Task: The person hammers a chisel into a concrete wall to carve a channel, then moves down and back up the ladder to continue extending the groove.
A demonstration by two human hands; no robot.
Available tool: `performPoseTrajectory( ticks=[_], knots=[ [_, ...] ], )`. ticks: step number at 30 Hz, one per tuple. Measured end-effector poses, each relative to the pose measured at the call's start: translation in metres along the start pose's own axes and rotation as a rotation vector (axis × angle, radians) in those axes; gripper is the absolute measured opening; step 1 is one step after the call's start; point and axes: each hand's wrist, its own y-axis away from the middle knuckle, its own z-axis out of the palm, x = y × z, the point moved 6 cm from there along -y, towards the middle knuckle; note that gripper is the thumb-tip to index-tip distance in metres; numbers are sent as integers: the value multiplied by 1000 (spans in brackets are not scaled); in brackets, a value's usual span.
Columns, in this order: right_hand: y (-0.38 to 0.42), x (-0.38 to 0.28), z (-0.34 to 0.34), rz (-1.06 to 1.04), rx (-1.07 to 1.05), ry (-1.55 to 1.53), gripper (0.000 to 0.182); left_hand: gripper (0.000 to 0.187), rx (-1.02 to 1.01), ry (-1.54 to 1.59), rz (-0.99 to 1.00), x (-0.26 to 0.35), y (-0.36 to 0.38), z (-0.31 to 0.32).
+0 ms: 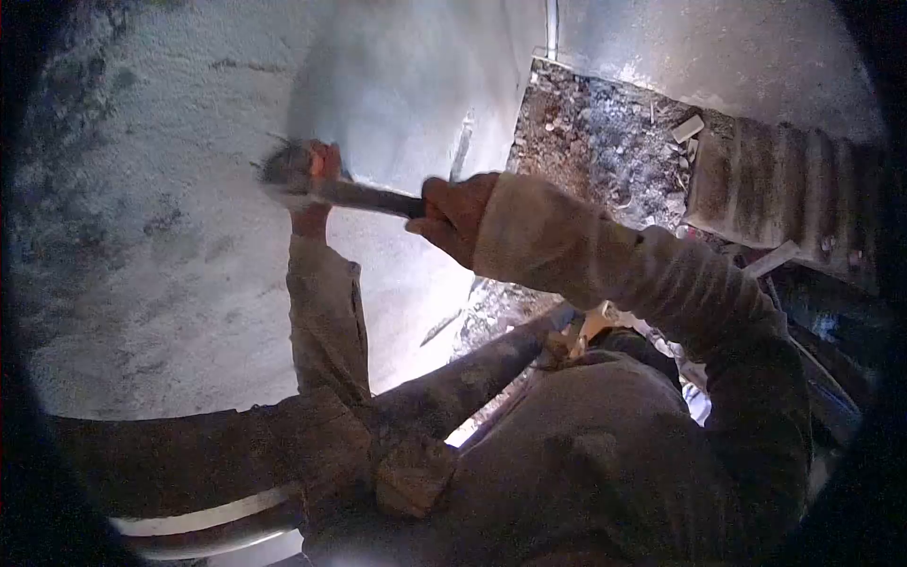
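My right hand (458,213) is closed round the handle of a hammer (378,199), which points left toward the pale rough wall (189,283). The dark hammer head (286,170) is blurred and lies over part of my left hand (312,219). That left hand is raised against the wall with its fingers curled. What its fingers grip is hidden behind the hammer head; only thin dark lines show beside it.
A thick round pole (472,378) runs slantwise below my arms, close to my body. Rubble (605,132) covers the ground beyond. At the right lies a ridged brown sheet (775,189), with a loose wooden strip (773,258) near its lower edge.
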Motion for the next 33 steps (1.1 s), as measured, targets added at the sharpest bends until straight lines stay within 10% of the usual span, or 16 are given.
performPoseTrajectory(
  ticks=[5, 7, 10, 13, 17, 19, 20, 27, 31, 32, 33],
  knots=[
    [-33, -29, -60, 88, 59, -193, 27, 12, -119, -332, 247, -3, 3, 8],
    [-25, -16, -42, 160, 42, -254, 28, 12, -56, 110, -61, 3, 3, 12],
    [3, -1, -2, -190, 170, 298, 29, 11, 6, -290, 212, -16, 8, 17],
    [1, 22, -10, 276, -58, -166, 29, 9, -168, -426, 207, 33, 2, 28],
    [-8, 9, -30, 182, 141, -193, 26, 11, -78, -12, 13, 27, 2, 21],
    [1, 13, 1, 226, -178, -34, 26, 12, -12, 614, -260, -16, 8, 26],
    [13, 35, 34, 53, 84, -25, 26, 13, -57, -10, 1, 32, 4, 16],
    [-9, 2, -38, 220, 48, -83, 28, 10, -166, -32, -153, 47, 6, 25],
    [21, 20, 36, -310, 41, 473, 29, 13, -294, -756, 376, -115, 70, 73],
    [14, 31, 19, 166, -87, -36, 27, 13, -286, -753, 379, -90, 67, 73],
    [9, 26, 7, 176, -96, -35, 27, 13, -220, -255, 0, -78, 77, 61]
  ],
)
